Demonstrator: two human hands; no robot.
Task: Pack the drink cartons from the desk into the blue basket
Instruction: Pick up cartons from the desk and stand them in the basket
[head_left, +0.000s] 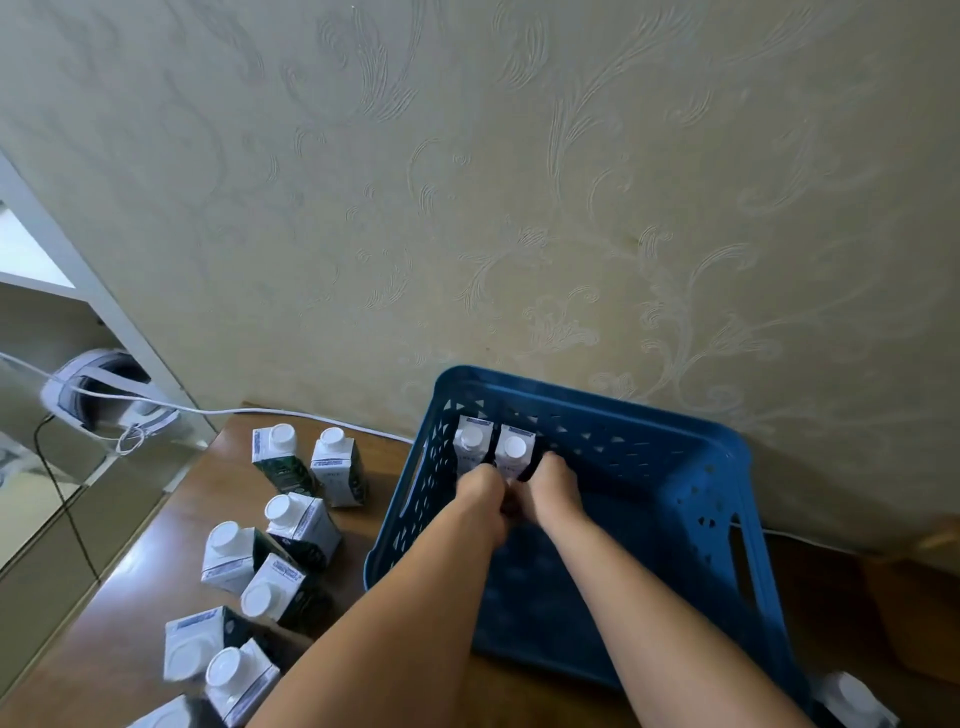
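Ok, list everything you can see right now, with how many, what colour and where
blue basket: one, blue, on the desk against the wall.
cartons in the basket: two, white with white caps, upright side by side in the far left corner.
cartons on the desk: at least eight, white and dark green, left of the basket; one more at the bottom right edge.
desk: one, brown wood.
white cable: one, along the desk's far edge.
headset: one, white and grey, far left.
wall: patterned beige.
left hand: in the basket at the cartons, grip hidden.
right hand: beside it, grip hidden.
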